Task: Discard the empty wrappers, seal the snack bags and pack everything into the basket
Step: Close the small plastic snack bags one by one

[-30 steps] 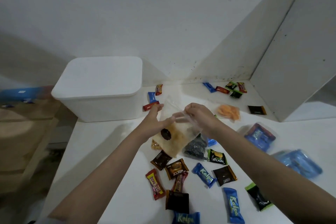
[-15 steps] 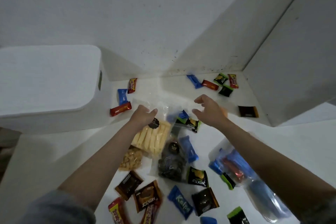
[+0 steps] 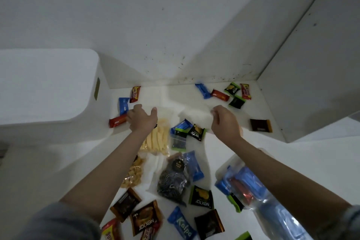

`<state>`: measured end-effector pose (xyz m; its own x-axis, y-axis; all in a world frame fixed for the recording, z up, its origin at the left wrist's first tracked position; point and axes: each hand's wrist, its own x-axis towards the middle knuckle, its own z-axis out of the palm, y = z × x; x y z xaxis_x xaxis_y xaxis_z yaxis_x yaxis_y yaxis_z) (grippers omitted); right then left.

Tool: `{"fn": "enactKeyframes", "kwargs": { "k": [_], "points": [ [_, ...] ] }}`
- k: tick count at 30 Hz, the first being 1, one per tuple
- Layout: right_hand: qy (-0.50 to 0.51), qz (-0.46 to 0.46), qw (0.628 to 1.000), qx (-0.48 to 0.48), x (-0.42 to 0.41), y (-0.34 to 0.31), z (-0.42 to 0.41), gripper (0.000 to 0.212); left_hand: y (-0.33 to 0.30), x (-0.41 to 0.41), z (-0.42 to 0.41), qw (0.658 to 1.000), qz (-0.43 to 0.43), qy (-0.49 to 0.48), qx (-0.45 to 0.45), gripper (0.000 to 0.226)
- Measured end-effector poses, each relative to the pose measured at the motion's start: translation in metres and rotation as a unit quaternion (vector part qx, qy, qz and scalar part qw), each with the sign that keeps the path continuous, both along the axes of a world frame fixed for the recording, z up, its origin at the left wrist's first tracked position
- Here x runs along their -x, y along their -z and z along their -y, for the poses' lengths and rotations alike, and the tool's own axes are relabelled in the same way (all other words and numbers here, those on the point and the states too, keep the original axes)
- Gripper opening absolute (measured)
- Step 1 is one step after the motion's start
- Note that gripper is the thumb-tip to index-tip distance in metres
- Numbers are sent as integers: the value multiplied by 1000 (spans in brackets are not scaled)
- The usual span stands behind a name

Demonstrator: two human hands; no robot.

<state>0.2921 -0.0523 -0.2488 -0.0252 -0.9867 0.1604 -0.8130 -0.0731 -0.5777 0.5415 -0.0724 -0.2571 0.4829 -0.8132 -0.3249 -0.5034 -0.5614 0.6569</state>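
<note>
My left hand [image 3: 142,119] lies spread with straight fingers over the top end of a clear bag of yellow sticks [image 3: 158,138]. It holds nothing. My right hand [image 3: 224,121] has curled fingers and pinches the edge of a thin clear plastic bag [image 3: 194,117] lying flat on the white table [image 3: 302,161]. A white basket [image 3: 48,87] with a handle slot stands at the left. Beside my left fingers lies a red wrapper [image 3: 116,121].
Below the hands lie a bag of dark cookies [image 3: 173,179], a bag of brown crackers [image 3: 134,173] and a large clear bag of blue snacks [image 3: 253,187]. Several small wrapped snacks are scattered at the front and in the back corner [image 3: 224,94]. Walls close the back and right.
The bag of yellow sticks has gone from both hands down onto the table. My hands have moved apart, and the right one now pinches a clear plastic bag. The view tilted down and right.
</note>
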Motion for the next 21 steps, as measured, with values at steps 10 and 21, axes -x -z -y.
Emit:
{"fn": "enactKeyframes", "kwargs": {
  "k": [10,21],
  "points": [
    [22,441,897,38,-80,-123,-49,21,-139,12,-63,911,-327,179,178,14],
    [-39,484,873,28,-159,-169,-109,15,-206,-69,-143,895,-296,157,293,12]
  ]
}}
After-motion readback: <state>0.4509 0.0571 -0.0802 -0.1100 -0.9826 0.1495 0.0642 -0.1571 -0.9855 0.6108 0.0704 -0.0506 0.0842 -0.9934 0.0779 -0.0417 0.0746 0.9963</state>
